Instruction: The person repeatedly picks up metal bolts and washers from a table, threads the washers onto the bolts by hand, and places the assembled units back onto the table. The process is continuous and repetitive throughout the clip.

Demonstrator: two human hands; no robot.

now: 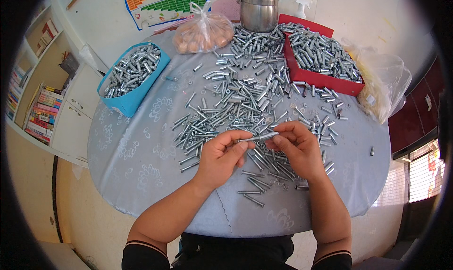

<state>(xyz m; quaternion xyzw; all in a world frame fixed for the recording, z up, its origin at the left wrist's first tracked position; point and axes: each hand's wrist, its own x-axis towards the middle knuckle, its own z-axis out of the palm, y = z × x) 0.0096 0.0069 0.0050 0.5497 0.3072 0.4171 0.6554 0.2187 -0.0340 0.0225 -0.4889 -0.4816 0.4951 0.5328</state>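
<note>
Over the middle of the table, my left hand pinches one end of a silver bolt between thumb and fingertips. My right hand is closed on a metal sleeve at the bolt's other end. Bolt and sleeve lie in one line, nearly level; my fingers partly hide where they meet. Just beneath and beyond both hands spreads a heap of loose bolts and metal sleeves, with small washers among them.
A blue box of metal fasteners stands at the left, a red box of them at the far right. Behind are a tied bag of round brown items and a steel pot. A clear plastic bag sits at the right edge.
</note>
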